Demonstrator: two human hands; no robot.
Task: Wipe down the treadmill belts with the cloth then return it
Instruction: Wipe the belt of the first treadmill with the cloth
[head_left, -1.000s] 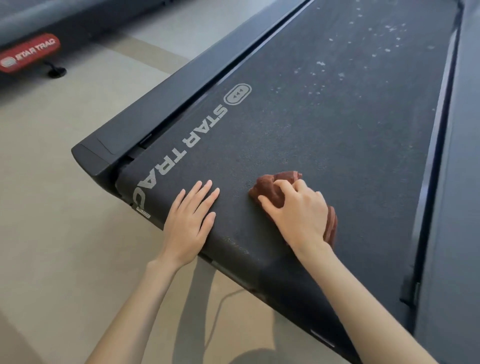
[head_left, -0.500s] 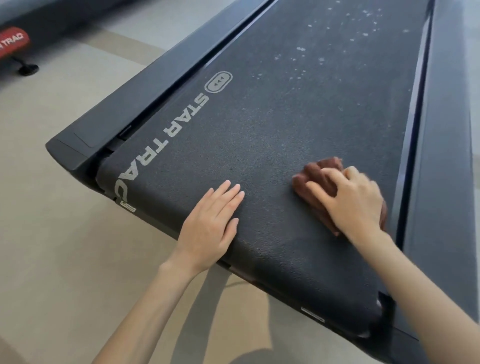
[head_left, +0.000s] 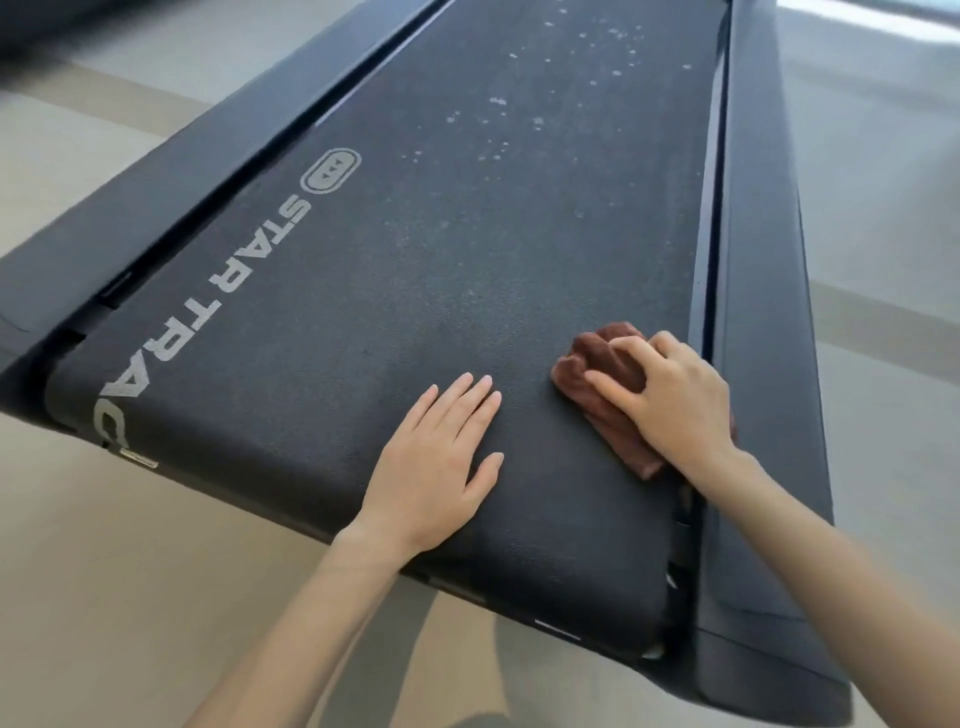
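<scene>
Head view: a black treadmill belt (head_left: 415, 312) stands on a beige floor (head_left: 104, 597), with white specks (head_left: 498, 104) scattered well ahead of the grip. The right hand (head_left: 675, 400) clutches a bunched brown cloth (head_left: 602, 374), pressing it to the belt beside the right rail (head_left: 758, 312). The left hand (head_left: 431, 467) lies flat to the grip's left. A second ago the cloth was near mid-belt.

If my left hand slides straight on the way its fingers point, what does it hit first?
The left hand would likely cross bare belt, passing left of the cloth, then reach the white specks.
</scene>
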